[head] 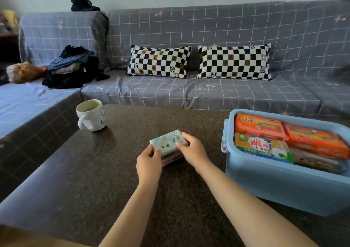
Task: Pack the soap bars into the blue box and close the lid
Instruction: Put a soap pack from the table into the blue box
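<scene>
A white and green wrapped soap bar (167,141) lies on top of a pink soap bar (171,160) in the middle of the dark table. My left hand (149,162) grips the near left end of the white bar. Its right end is held by my right hand (193,150). The open blue box (265,180) stands at the right on the table. Inside it lie two orange soap packs (259,126), a yellow and green soap pack (263,148) and a pale one (314,159). No lid is in view.
A white mug (91,115) stands at the table's (94,171) far left. Behind the table runs a grey checked sofa (208,93) with two chequered cushions (159,62) and a pile of dark clothes (72,68) at its left.
</scene>
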Tool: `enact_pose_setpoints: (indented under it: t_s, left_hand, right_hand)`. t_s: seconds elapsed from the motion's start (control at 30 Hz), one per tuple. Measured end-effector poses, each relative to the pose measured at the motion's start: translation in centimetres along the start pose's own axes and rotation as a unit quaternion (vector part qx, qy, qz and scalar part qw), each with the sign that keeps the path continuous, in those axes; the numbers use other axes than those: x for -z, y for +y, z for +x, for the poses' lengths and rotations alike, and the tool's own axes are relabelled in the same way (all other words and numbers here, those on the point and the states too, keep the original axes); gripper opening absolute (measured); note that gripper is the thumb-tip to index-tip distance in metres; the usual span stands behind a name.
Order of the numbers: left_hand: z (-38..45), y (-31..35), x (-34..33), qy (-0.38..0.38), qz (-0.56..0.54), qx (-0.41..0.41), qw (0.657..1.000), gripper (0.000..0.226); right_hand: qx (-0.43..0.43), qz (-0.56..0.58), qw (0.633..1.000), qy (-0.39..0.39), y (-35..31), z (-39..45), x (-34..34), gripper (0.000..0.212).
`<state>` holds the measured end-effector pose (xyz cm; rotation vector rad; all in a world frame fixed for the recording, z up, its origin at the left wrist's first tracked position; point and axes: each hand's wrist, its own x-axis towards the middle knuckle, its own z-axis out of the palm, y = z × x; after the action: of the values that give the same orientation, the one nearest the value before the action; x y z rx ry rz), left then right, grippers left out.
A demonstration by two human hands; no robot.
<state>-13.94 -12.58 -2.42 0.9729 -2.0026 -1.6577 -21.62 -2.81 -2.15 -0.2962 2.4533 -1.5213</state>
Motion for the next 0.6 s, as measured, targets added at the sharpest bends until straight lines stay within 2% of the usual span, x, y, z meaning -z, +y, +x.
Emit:
enact_pose_setpoints:
  t_s: [0.13,0.27,0.47,0.6]
  left_hand:
    - [1.0,-1.2,-0.3,0.016,0.007,0.018,1.000,0.044]
    - [1.3,-0.9,-0.9,-0.015,-0.047,0.079,0.996,0.038]
    - [-0.1,0.0,0.2,-0.018,-0.103,0.118,0.987,0.037]
    - [-2.9,1.8,1.8,-0.034,-0.114,0.098,0.988,0.032]
  right_hand:
    - [-0.019,0.007,1.000,0.024,0.7,1.4,-0.1,0.041]
    - [-0.092,0.037,0.995,-0.027,0.4,1.6,-0.1,0.041]
    - [-0.078,0.008,0.996,-0.041,0.2,-1.1,0.6,0.038]
    - [-0.066,-0.015,0.997,-0.037,-0.5,-3.9,1.8,0.036]
